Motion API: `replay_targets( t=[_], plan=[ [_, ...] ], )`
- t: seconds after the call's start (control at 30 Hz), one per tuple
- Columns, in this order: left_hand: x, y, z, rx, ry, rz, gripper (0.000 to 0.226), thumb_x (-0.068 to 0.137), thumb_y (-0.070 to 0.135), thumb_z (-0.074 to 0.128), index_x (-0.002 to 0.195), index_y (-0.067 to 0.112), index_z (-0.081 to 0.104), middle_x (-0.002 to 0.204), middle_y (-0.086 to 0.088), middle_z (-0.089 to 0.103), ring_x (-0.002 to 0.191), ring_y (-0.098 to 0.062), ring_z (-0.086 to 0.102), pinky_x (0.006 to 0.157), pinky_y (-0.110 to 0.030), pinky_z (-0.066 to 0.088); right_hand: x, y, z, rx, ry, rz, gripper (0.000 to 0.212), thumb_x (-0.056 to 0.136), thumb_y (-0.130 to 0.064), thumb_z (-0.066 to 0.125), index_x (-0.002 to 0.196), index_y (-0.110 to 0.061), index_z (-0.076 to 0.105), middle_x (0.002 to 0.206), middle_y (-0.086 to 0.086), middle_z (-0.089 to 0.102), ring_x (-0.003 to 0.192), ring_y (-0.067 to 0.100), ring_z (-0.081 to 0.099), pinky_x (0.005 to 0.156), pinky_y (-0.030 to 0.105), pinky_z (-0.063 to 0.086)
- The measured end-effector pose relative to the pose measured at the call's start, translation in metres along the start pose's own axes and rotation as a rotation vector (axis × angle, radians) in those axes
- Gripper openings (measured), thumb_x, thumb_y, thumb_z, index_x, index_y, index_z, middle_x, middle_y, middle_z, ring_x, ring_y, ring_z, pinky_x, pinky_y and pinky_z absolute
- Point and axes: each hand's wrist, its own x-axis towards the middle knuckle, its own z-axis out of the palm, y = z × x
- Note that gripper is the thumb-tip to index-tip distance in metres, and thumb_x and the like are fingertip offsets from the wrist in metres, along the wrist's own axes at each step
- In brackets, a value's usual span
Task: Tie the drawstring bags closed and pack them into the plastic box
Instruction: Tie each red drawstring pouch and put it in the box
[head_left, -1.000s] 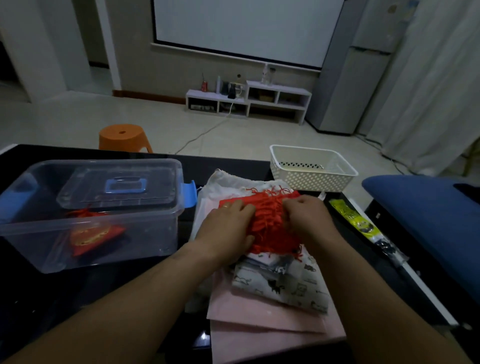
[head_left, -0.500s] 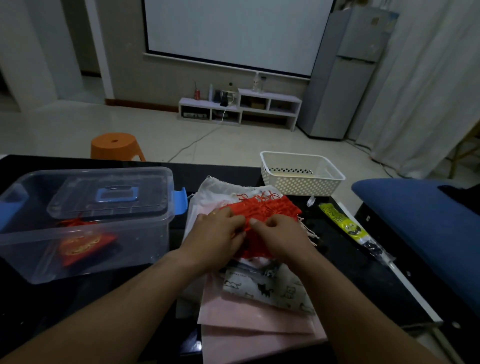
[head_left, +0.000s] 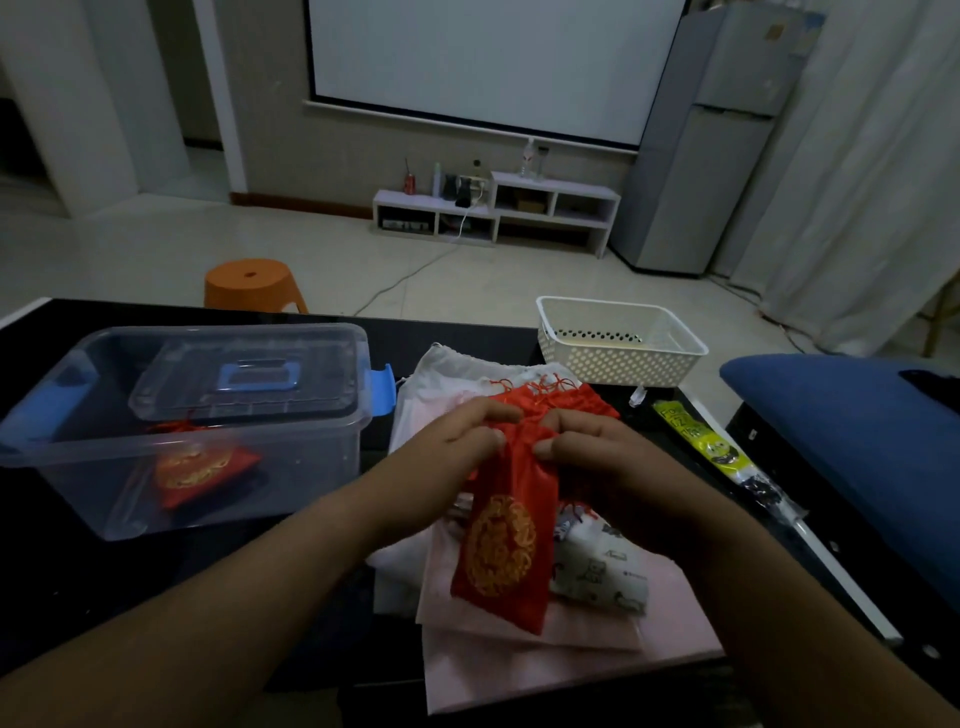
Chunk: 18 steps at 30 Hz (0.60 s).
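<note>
Pinching the gathered neck of a red satin drawstring bag with a gold embroidered emblem (head_left: 506, 545), my left hand (head_left: 457, 447) and right hand (head_left: 597, 452) meet just to the right of the clear plastic box with blue latches (head_left: 311, 467). The fingers and thumbs of both hands are curled tight on the red cloth, and the pouch hangs below them. Under it, also right of the box, lie flat pale pink cloth bags (head_left: 519, 670), a white cat-print bag (head_left: 602, 571) and more red tasselled bags (head_left: 571, 400). Inside the box a second red gold-emblem bag (head_left: 202, 470) lies on the bottom, and a clear lid with a blue handle (head_left: 249, 379) rests across the box's top. A white perforated plastic basket (head_left: 618, 353) stands farther right of the box.
</note>
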Motion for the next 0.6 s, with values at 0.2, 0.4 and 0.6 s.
replay_targets(
  t=[0.2,0.4,0.6],
  plan=[
    [0.011,-0.025,-0.006,0.027,0.088,-0.138,0.018,0.106,0.019,0.049,0.094,0.017,0.063,0.091,-0.011,0.069,0.081,-0.018,0.065,0.072,-0.032,0.051,0.012,0.026,-0.010,-0.170,0.113,0.159,0.005,0.098,-0.011,0.064,0.096,-0.007,0.062,0.074,0.009,0.062,0.063,0.020,0.059,0.059,0.032,0.049],
    [0.012,-0.053,-0.007,0.564,0.053,-0.185,0.030,0.105,0.044,0.049,0.131,0.030,0.046,0.117,0.003,0.066,0.103,-0.016,0.066,0.095,-0.045,0.055,0.020,0.042,-0.009,-0.603,0.222,0.213,0.014,0.099,-0.020,0.066,0.094,-0.009,0.071,0.087,0.008,0.074,0.071,0.012,0.067,0.068,0.033,0.056],
    [0.010,-0.052,-0.015,0.487,0.092,-0.185,0.019,0.107,0.039,0.043,0.118,0.030,0.056,0.104,0.006,0.068,0.093,-0.011,0.065,0.086,-0.037,0.054,0.020,0.041,-0.010,-0.688,0.301,0.214,0.042,0.101,-0.035,0.064,0.092,0.007,0.066,0.078,0.015,0.067,0.067,0.032,0.061,0.062,0.036,0.048]
  ],
)
